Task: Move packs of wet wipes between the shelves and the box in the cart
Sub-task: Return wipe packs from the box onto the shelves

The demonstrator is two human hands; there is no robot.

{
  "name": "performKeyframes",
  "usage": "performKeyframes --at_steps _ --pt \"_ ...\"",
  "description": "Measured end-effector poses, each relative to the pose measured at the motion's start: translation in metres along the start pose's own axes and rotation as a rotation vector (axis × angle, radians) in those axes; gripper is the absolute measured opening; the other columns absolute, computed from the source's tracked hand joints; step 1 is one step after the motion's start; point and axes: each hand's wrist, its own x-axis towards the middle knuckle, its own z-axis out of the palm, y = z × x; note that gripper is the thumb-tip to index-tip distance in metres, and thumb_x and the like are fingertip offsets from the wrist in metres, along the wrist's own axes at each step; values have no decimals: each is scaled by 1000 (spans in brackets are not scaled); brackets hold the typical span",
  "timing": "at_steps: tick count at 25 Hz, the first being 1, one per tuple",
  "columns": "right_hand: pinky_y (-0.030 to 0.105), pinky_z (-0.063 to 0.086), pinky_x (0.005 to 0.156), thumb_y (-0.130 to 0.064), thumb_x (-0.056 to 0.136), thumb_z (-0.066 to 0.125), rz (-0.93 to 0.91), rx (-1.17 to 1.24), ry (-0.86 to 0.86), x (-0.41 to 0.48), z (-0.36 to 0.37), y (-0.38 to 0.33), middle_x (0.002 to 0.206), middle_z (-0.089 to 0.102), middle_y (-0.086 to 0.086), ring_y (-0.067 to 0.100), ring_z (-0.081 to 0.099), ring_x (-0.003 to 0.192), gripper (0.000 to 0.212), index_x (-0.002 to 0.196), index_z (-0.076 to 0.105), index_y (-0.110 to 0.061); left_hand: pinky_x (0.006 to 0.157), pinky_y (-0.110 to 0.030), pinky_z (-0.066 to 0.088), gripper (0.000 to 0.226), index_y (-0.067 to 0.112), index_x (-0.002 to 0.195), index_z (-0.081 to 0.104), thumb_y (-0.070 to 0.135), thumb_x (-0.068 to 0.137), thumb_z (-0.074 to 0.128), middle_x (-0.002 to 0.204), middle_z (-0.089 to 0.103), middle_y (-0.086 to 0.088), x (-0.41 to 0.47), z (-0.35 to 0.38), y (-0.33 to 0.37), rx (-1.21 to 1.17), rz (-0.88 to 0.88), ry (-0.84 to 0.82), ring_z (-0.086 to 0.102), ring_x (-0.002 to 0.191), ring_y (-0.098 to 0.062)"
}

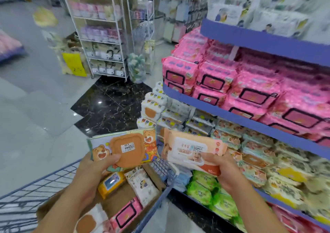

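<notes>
Left hand [92, 172] grips one bear pack [128, 149]; right hand [225, 170] grips one peach pack [189, 149]

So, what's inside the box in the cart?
A yellow pack, a white pack, a pink pack and an orange-lidded pack. The left hand and bear pack cover the rest.

Place: you're in a retail shop aisle.
Shelving: blue-edged tiered store shelves [250, 124] on your right, crammed with pink plastic wet-wipe packs [257, 93].
Pricing: white printed price sticker [127, 147] on the orange lid of the bear-print wipes pack [150, 143].
Cart: blue wire shopping cart [155, 206] before you.
Background: white wire display racks [100, 41], stocked.
</notes>
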Motion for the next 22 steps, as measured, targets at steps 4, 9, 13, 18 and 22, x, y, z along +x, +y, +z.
performKeyframes --at_steps 4,9,13,18,22 --pt "35 63 67 -33 23 101 -78 31 82 -16 -75 -27 107 76 18 35 75 92 106 119 64 -6 84 -48 60 93 10 118 69 40 34 98 107 77 -15 4 85 13 69 22 -172 75 96 -35" --pt "34 63 66 0 51 87 -136 80 216 -43 -180 -48 106 76 20 33 76 87 72 119 64 -3 76 -38 58 101 11 111 68 42 19 98 97 80 -9 16 192 -7 161 2 -294 77 88 -29" --pt "34 62 60 4 55 83 -151 173 427 -85 -259 -41 110 75 21 32 76 85 74 126 61 -1 69 -33 55 68 16 106 64 29 49 98 84 79 1 25 277 -32 265 -85 -417 75 75 -14" --pt "50 60 83 7 72 62 -175 268 660 -154 -322 -22 119 72 22 41 71 103 60 131 60 -7 61 -25 54 64 23 102 65 22 49 100 79 78 5 40 363 -84 516 -152 -584 74 73 -10" --pt "77 43 94 0 52 85 -135 336 702 -182 -348 1 130 61 33 54 62 115 88 136 58 -3 89 -41 59 124 26 140 47 54 32 101 122 70 3 65 410 -140 708 -207 -688 71 103 -16"
